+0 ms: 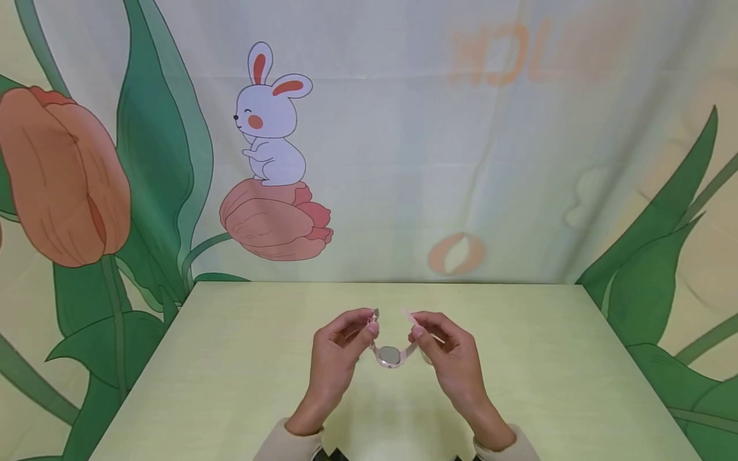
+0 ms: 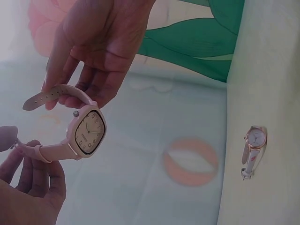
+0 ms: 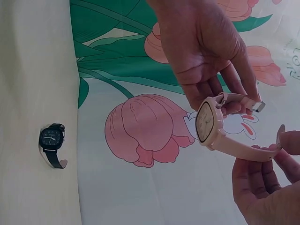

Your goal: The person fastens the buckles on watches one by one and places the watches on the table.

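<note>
A pink wristwatch (image 1: pixel 389 356) with a rounded square case hangs between my two hands above the table, its strap undone. My left hand (image 1: pixel 339 358) pinches the buckle end of the strap between thumb and fingers. The tail with the holes is pinched by my right hand (image 1: pixel 457 360). Seen from the left wrist, the pale dial (image 2: pixel 89 132) faces outward and the punched strap tail (image 2: pixel 41 99) sticks out past the right fingers. In the right wrist view the metal buckle (image 3: pixel 258 106) shows beyond the left fingertips.
A watch with a white dial and light strap (image 2: pixel 256 137) lies on the pale green table (image 1: pixel 230 384). Also on the table lies a black watch (image 3: pixel 51 140). Both are mostly behind my hands in the head view. A printed curtain (image 1: pixel 380 160) hangs behind the table's far edge.
</note>
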Available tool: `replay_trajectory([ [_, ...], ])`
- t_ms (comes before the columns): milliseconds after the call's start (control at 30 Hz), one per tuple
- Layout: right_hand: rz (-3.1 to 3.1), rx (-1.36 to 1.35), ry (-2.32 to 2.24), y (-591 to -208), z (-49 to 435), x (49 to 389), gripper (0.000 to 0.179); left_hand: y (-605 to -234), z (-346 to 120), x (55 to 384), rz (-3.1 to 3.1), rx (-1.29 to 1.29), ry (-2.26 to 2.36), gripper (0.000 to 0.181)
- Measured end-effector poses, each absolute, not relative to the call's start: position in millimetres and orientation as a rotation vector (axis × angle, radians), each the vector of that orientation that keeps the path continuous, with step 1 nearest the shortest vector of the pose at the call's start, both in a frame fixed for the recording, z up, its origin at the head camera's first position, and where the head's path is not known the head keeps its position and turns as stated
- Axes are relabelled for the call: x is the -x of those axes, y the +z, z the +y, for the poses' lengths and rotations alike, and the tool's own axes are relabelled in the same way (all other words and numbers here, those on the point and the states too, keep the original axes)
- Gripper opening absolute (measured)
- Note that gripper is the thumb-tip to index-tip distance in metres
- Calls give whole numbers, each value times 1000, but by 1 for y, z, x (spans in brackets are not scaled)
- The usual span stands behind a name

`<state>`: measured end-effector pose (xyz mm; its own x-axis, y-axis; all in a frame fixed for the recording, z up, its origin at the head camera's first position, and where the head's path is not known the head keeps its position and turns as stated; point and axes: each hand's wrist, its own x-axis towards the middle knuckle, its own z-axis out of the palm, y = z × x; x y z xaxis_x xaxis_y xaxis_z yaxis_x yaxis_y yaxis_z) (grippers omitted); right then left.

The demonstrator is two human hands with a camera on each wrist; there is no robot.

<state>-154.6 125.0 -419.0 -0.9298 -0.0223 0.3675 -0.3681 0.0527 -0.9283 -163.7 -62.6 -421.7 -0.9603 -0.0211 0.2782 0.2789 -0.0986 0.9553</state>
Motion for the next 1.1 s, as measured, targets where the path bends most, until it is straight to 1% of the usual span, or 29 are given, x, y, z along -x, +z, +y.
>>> replay_trajectory([
  [467, -2029, -504, 1995, -422, 124, 152, 19, -421, -55, 159, -1974, 451, -2132, 19],
  [767, -2017, -605, 1965, -424, 125, 152, 19, -422, -53, 158, -2001, 497, -2103, 19],
  [1100, -1991, -647, 1975, -423, 122, 150, 19, -425, -50, 158, -2008, 570, -2062, 18],
])
